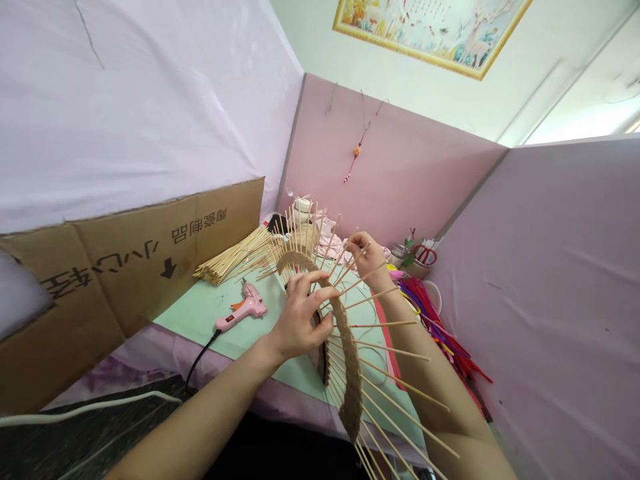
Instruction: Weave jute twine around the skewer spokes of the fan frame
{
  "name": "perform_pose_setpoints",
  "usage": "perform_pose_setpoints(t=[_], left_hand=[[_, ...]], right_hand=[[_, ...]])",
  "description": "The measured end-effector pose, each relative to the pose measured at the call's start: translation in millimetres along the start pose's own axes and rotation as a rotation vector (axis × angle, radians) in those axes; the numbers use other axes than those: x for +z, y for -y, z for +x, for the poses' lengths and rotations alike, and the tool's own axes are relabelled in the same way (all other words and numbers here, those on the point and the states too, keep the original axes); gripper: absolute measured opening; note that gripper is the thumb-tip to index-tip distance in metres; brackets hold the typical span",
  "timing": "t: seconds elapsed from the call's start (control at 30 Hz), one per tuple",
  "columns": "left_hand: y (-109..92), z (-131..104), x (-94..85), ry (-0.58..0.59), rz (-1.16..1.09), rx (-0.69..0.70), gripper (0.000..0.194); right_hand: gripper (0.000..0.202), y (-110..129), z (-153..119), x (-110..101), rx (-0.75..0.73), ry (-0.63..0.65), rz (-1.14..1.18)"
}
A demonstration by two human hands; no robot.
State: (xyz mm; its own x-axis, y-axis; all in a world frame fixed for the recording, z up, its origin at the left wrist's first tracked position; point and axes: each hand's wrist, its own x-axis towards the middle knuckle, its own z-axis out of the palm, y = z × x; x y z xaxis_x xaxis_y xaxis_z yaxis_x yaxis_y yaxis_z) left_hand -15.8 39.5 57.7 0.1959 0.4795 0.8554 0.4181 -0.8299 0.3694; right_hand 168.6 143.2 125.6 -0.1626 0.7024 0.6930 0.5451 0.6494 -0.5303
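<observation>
A brown, rough-surfaced ring [351, 373] stands tilted on edge over the table, with many thin wooden sticks [385, 325] fanning outward around it. My left hand [300, 317] grips the ring's upper part, its fingers bent over the rim and the thumb lower on the inner side. Beyond the ring, my right hand [367, 257] pinches the outer end of one of the sticks. A second, darker inner band [323, 363] shows partly behind my left hand. To the left, a pink glue gun [245, 310] lies on the light green mat [185, 310].
A bundle of loose sticks [233, 257] lies by a cardboard sheet [150, 267] at the left. Coloured pipe cleaners [440, 327] and red-handled scissors [425, 255] are on the right. A lidded jar [302, 210] stands at the back. Pink and lilac partitions enclose the table.
</observation>
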Motion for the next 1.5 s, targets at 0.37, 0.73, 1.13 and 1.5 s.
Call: perform_pose_setpoints(t=[0.37, 0.73, 1.13, 1.5], left_hand=[[-1, 1, 2.0, 0.045, 0.008, -0.033, 0.035], [-2, 0, 3.8, -0.020, 0.025, 0.002, 0.035], [-3, 1, 1.0, 0.013, 0.007, -0.014, 0.033], [-3, 0, 3.4, 0.022, -0.020, -0.040, 0.037]], right_hand=[[0.023, 94, 29, -54, -0.090, 0.332, 0.267], [0.016, 93, 40, -46, -0.041, 0.213, 0.287], [0.019, 90, 48, -44, 0.028, 0.256, 0.268], [0.017, 92, 65, -36, -0.265, 0.312, 0.014]])
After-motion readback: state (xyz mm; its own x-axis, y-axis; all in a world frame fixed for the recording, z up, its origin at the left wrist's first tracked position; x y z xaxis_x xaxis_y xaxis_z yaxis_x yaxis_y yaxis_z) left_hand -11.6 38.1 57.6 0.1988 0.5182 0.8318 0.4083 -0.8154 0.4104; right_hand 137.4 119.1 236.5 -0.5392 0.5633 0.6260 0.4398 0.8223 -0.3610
